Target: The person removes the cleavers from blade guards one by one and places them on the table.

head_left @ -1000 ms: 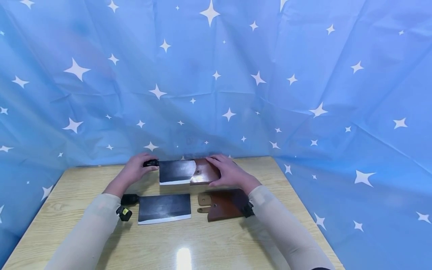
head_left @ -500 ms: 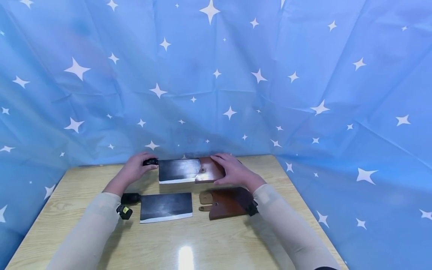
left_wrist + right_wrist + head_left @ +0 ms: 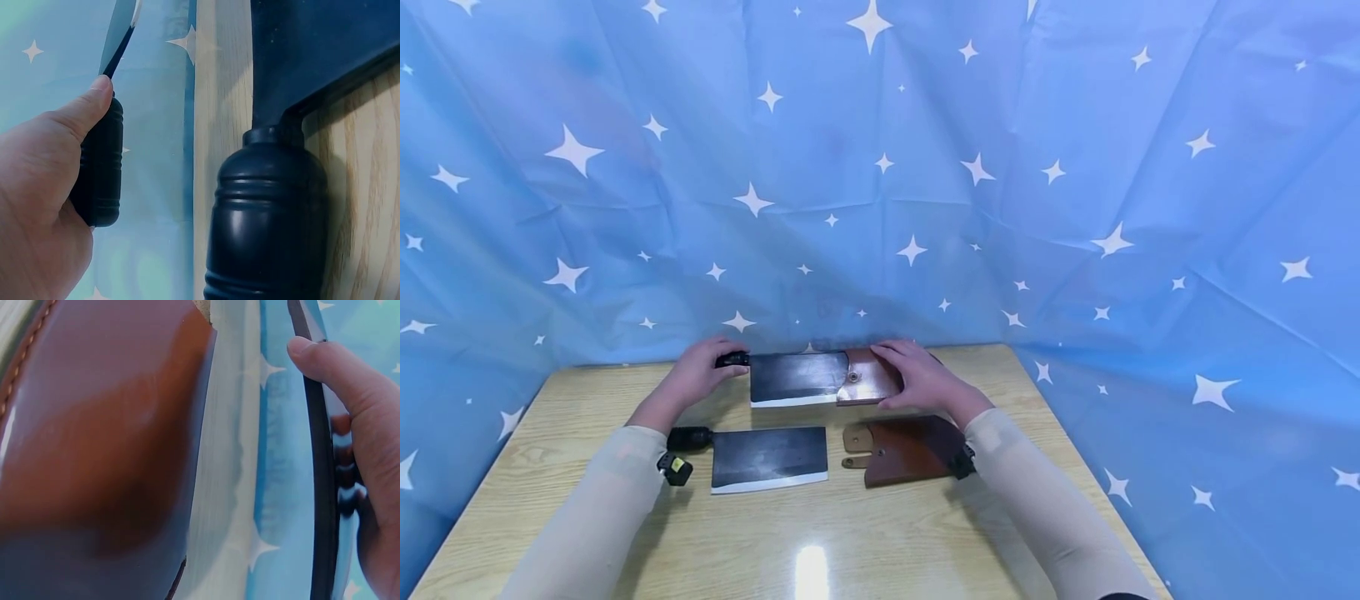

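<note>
At the table's back, my left hand (image 3: 700, 371) grips the black handle (image 3: 103, 169) of a cleaver (image 3: 797, 379). The blade points right, dark with a bright lower edge. Its far end is hidden at the mouth of a brown leather sheath (image 3: 868, 379). My right hand (image 3: 925, 379) holds this sheath by its right part, thumb on the near face. Edge-on, the held sheath (image 3: 322, 456) shows as a dark strip in the right wrist view. Nearer lie a second cleaver (image 3: 769, 460) with a black handle (image 3: 269, 219) and a second brown sheath (image 3: 906, 450).
The second sheath has two tan straps (image 3: 857, 439) pointing left. Everything lies on or over a light wood table (image 3: 737, 550). A blue cloth with white stars (image 3: 820, 167) hangs right behind the back edge and along the sides.
The held sheath has slid a little to the right along the blade, and more of the blade shows. My left hand has shifted very slightly left. The cleaver and sheath on the table stay put.
</note>
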`<action>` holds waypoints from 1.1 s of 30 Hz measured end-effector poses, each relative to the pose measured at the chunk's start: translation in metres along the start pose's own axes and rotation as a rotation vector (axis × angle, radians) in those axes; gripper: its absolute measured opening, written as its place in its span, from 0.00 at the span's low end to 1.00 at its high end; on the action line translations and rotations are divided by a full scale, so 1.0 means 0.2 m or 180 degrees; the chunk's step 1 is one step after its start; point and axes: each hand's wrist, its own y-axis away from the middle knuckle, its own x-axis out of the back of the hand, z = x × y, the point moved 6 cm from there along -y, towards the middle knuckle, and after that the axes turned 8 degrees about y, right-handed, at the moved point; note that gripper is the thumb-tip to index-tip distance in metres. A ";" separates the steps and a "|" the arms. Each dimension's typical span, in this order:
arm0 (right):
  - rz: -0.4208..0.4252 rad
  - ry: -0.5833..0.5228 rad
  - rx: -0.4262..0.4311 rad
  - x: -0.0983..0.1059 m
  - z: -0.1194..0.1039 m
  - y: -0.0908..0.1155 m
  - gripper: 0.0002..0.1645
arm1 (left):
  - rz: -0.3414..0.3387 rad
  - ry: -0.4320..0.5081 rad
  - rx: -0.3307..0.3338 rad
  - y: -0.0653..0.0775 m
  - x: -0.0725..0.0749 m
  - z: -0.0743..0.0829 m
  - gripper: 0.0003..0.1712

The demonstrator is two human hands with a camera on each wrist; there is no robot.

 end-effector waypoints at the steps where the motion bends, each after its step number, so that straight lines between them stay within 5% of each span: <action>1: 0.0013 -0.0008 0.0002 0.00 0.00 0.00 0.68 | 0.0000 -0.0001 -0.0001 0.00 0.00 0.00 0.26; 33: -0.0008 -0.0091 0.0026 -0.01 0.06 0.04 0.68 | -0.0040 -0.0037 -0.0012 0.04 0.03 -0.04 0.24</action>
